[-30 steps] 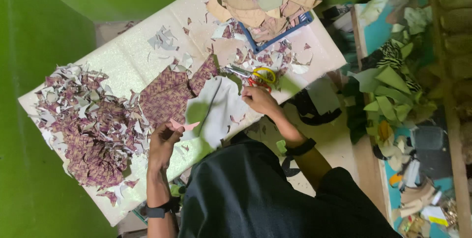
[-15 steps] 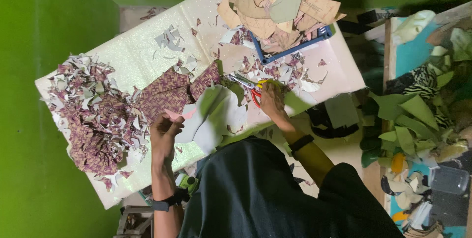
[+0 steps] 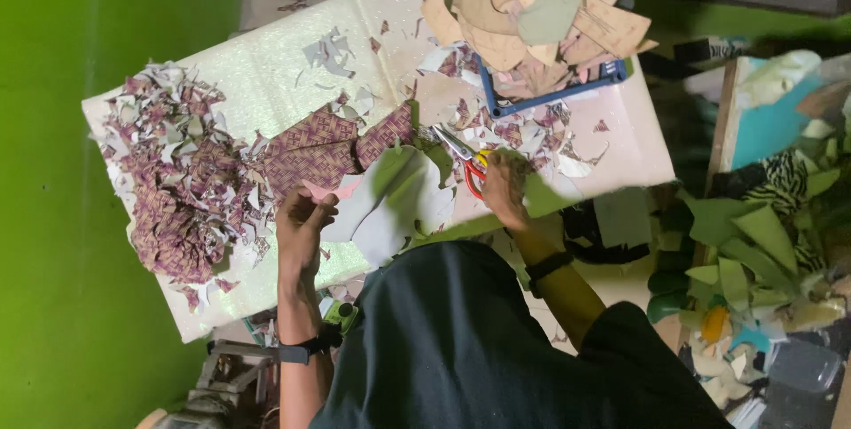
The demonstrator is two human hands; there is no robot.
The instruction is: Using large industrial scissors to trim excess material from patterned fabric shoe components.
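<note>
Two hands cutting a patterned sheet on a cluttered table

The right hand [image 3: 505,188] is closed around the red-and-yellow handles of the scissors [image 3: 465,159], whose blades point to 10 o'clock toward the purple patterned sheet [image 3: 332,150]. The left hand [image 3: 301,221] pinches the pale underside of this sheet [image 3: 390,203] at its lower edge, fingers pressed together; the sheet spreads from the fingers toward 1 o'clock. A heap of purple scraps [image 3: 173,185] lies at 9 o'clock on the table [image 3: 266,83].
</note>
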